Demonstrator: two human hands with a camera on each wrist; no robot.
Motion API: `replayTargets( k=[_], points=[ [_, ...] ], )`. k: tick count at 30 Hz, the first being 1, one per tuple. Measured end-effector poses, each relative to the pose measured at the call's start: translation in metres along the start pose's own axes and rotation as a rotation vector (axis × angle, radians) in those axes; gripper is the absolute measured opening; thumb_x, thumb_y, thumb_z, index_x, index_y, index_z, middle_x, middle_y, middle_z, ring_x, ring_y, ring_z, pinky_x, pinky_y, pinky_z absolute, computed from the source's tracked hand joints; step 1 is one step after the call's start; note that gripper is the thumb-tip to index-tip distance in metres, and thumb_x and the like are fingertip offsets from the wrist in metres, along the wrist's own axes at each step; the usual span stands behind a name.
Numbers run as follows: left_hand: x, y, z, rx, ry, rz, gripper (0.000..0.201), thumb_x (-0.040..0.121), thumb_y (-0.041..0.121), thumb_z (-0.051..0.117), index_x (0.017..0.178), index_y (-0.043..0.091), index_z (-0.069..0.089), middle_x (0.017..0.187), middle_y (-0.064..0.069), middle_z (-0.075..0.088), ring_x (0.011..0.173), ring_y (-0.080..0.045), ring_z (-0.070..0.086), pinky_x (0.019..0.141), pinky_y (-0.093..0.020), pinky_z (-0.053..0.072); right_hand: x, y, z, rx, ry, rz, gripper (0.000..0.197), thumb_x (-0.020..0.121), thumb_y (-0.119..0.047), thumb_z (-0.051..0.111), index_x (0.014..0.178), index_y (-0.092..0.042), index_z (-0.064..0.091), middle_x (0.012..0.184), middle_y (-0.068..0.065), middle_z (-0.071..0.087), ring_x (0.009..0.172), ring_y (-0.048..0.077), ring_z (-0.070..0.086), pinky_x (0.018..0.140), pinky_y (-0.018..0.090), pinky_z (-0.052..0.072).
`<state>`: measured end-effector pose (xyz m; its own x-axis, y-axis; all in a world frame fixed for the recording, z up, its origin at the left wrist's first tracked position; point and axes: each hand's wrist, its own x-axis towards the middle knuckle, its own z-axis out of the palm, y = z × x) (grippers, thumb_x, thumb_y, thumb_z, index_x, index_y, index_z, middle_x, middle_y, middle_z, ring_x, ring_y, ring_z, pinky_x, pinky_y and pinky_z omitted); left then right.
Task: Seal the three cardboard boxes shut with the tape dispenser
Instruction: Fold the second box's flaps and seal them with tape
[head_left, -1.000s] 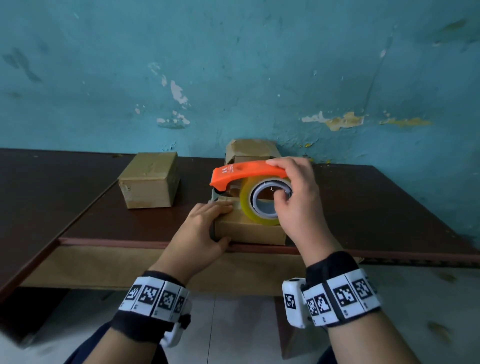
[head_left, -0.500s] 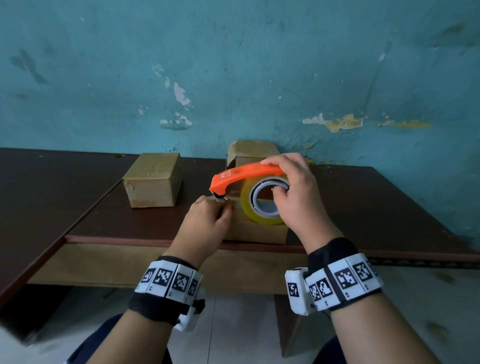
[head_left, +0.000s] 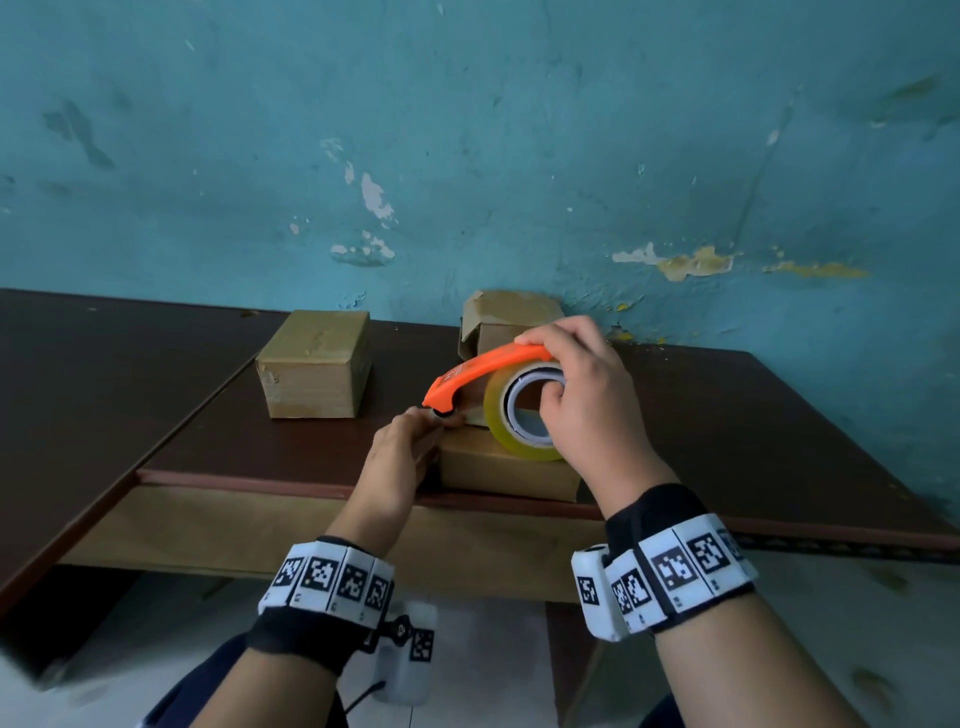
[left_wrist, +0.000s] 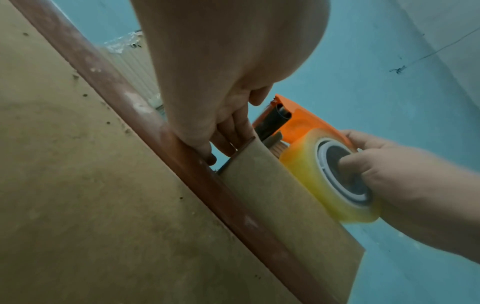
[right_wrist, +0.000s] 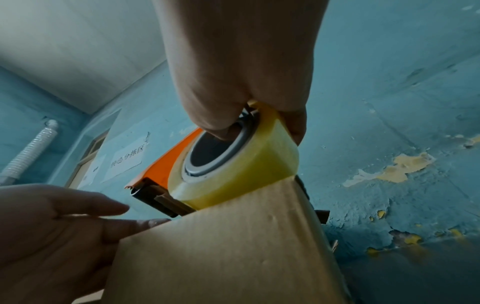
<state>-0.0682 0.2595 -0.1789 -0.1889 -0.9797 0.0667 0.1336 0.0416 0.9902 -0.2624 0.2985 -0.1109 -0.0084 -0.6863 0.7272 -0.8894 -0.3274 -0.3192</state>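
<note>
Three brown cardboard boxes stand on the dark table (head_left: 249, 441). The near box (head_left: 509, 470) sits at the front edge. On its top rests the orange tape dispenser (head_left: 478, 369) with a yellow tape roll (head_left: 498, 415), nose pointing left and down. My right hand (head_left: 540, 369) grips the dispenser, fingers over the handle and thumb in the roll's core (left_wrist: 337, 164). My left hand (head_left: 436, 421) lies against the box's upper left end just under the dispenser's nose, fingers (right_wrist: 155, 222) straight and touching the cardboard (right_wrist: 221, 246). Whether it holds a tape end is hidden.
A closed box (head_left: 311, 364) stands at the left. Behind the dispenser, against the blue wall, a third box (head_left: 511, 314) has a loose, raised flap. The table's front edge (head_left: 260, 480) runs just under my left hand.
My left hand let go of the near box's front left corner and rose to its top left edge under the dispenser's nose. The dispenser tipped nose-down toward it.
</note>
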Motion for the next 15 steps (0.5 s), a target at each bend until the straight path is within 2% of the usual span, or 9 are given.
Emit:
replayTargets(
  k=[1, 2, 3, 4, 6, 8, 9, 12, 15],
  points=[
    [-0.002, 0.002, -0.001, -0.014, -0.005, -0.007, 0.038, 0.111, 0.019, 0.040, 0.094, 0.018, 0.075, 0.093, 0.016, 0.079, 0.093, 0.000, 0.070, 0.073, -0.012, 0.048, 0.000, -0.001, 0.001, -0.011, -0.006, -0.010, 0.059, 0.081, 0.014, 0.051, 0.120, -0.028, 0.067, 0.121, -0.005, 0.051, 0.102, 0.025, 0.057, 0.083, 0.045, 0.056],
    [-0.003, 0.005, -0.001, -0.016, -0.006, -0.016, 0.039, 0.110, 0.020, 0.040, 0.087, 0.017, 0.070, 0.081, 0.014, 0.076, 0.079, -0.003, 0.069, 0.066, -0.013, 0.046, 0.000, -0.001, 0.001, -0.020, -0.007, -0.018, 0.060, 0.081, 0.014, 0.051, 0.120, -0.028, 0.067, 0.121, -0.005, 0.051, 0.102, 0.025, 0.057, 0.083, 0.044, 0.056],
    [-0.002, 0.005, -0.001, -0.006, 0.005, -0.018, 0.038, 0.109, 0.017, 0.041, 0.078, 0.016, 0.063, 0.067, 0.014, 0.067, 0.066, -0.005, 0.062, 0.059, -0.017, 0.042, 0.000, -0.001, 0.002, -0.026, -0.004, -0.025, 0.060, 0.081, 0.014, 0.052, 0.121, -0.027, 0.067, 0.122, -0.004, 0.052, 0.104, 0.024, 0.057, 0.084, 0.044, 0.056],
    [-0.003, 0.006, -0.001, -0.011, 0.015, -0.027, 0.038, 0.107, 0.015, 0.043, 0.074, 0.018, 0.060, 0.062, 0.012, 0.061, 0.060, -0.006, 0.055, 0.058, -0.022, 0.038, 0.000, -0.002, 0.002, -0.028, 0.002, -0.033, 0.060, 0.081, 0.015, 0.052, 0.121, -0.026, 0.068, 0.122, -0.004, 0.052, 0.105, 0.024, 0.057, 0.086, 0.043, 0.056],
    [0.000, 0.007, -0.001, -0.057, 0.031, -0.065, 0.038, 0.106, 0.017, 0.043, 0.079, 0.020, 0.069, 0.074, 0.007, 0.066, 0.069, -0.005, 0.060, 0.065, -0.029, 0.038, 0.000, -0.002, 0.002, -0.015, 0.016, -0.070, 0.060, 0.079, 0.016, 0.053, 0.122, -0.024, 0.070, 0.124, -0.002, 0.053, 0.109, 0.025, 0.057, 0.091, 0.042, 0.055],
    [0.006, 0.005, -0.004, -0.089, 0.031, -0.089, 0.040, 0.104, 0.017, 0.042, 0.080, 0.021, 0.073, 0.086, 0.003, 0.070, 0.079, -0.009, 0.063, 0.070, -0.030, 0.041, 0.001, 0.000, 0.001, 0.006, 0.016, -0.110, 0.062, 0.079, 0.018, 0.053, 0.123, -0.021, 0.071, 0.126, 0.000, 0.054, 0.115, 0.025, 0.056, 0.098, 0.041, 0.053],
    [0.007, 0.007, -0.004, -0.094, 0.021, -0.103, 0.040, 0.103, 0.014, 0.042, 0.076, 0.020, 0.070, 0.082, 0.001, 0.066, 0.075, -0.010, 0.060, 0.069, -0.030, 0.041, 0.002, 0.001, 0.000, 0.010, 0.013, -0.124, 0.062, 0.079, 0.019, 0.053, 0.123, -0.020, 0.072, 0.127, 0.001, 0.053, 0.117, 0.024, 0.055, 0.100, 0.040, 0.052],
    [0.008, 0.011, -0.006, -0.131, -0.050, -0.104, 0.037, 0.099, 0.008, 0.041, 0.066, 0.019, 0.053, 0.068, -0.002, 0.040, 0.063, -0.013, 0.037, 0.063, -0.029, 0.034, 0.000, 0.007, -0.002, 0.020, 0.028, -0.144, 0.065, 0.077, 0.021, 0.052, 0.124, -0.019, 0.072, 0.129, 0.003, 0.053, 0.121, 0.025, 0.055, 0.102, 0.042, 0.052],
    [0.011, 0.012, -0.009, -0.083, -0.117, -0.087, 0.039, 0.106, 0.009, 0.038, 0.071, 0.017, 0.053, 0.065, 0.000, 0.039, 0.059, -0.011, 0.040, 0.065, -0.025, 0.042, -0.004, 0.014, -0.001, 0.030, 0.076, -0.152, 0.065, 0.076, 0.021, 0.052, 0.124, -0.016, 0.072, 0.130, 0.005, 0.055, 0.122, 0.028, 0.056, 0.103, 0.045, 0.051]
  ],
)
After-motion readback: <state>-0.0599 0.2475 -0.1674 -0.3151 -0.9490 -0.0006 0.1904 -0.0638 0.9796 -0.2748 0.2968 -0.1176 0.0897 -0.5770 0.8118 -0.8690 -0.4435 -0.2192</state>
